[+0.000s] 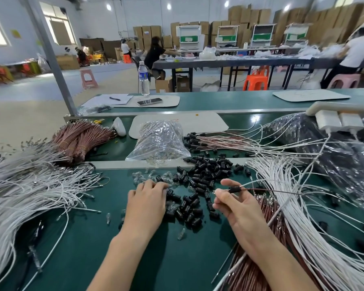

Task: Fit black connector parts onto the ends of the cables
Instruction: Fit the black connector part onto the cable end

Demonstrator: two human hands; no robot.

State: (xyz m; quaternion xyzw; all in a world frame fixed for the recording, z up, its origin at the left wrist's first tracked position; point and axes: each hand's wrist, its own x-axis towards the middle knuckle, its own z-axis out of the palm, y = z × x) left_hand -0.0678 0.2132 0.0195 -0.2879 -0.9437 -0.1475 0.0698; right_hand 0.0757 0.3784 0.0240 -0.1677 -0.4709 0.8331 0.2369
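White cables (29, 185) heaped along the L edge of the green table (172, 259), tied brown bundles (80, 137) behind them at far L. Left hand (145, 204) lies palm down in the middle-near area, fingers nearly straight, tips resting on the edge of the black connector parts (198, 185). No part seen pinched, underside hidden. Small clear parts (139, 177) are mixed into the same pile. Clear bag (160, 141) sits just beyond, further from the person.

Right hand (235, 206) is palm up just R of the pile, thumb and forefinger pinched on the end of a thin brown cable (271, 191). One black connector (234, 189) is already on that cable, just R of the fingertips, w/ a bit of metal tip showing past them to the L. A white lead seems to run into the same connector, not sure. Cable trails R over a second spread of white cables (303, 217), w/ more brown ones near R under the forearm.

Risks, judged:
- connector prob. not fully seated; pinch is on the cable, so it could slide back or the thin wire kink if pushed hard.
- the trailing end could snag in the R cable spread and drag others along.
- black and clear parts are mixed, so the left hand may grab the wrong kind.
- loose parts lie near the table seam and could roll off or get swept by a forearm.

Writing: water bottle (143, 78) at far middle has a blue label, text too small to read. Papers by it not legible. No brand readable anywhere.
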